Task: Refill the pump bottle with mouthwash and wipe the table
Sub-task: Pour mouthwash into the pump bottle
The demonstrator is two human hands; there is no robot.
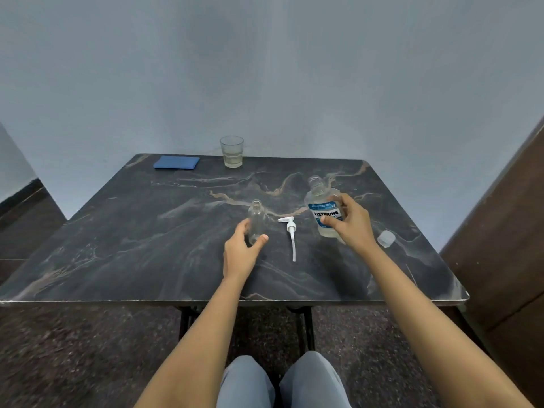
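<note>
Head view: pump bottle [256, 214] in left grip [240, 251], mouthwash [322, 213] in right grip [351, 223].

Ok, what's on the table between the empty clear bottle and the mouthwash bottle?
The white pump head, dip tube attached, lies flat on the table between the clear bottle and the mouthwash bottle, touching neither, as the head view shows.

You've got just one view here: a wide-angle cam on your head, looking forward and down across the dark marble-patterned bench [147, 245]. It's near enough that your left hand [240, 251] and right hand [350, 222] land mid-frame, with your grey-trousered knees [250, 384] at the bottom edge and the pale blue wall [265, 69] filling the top half.
</note>
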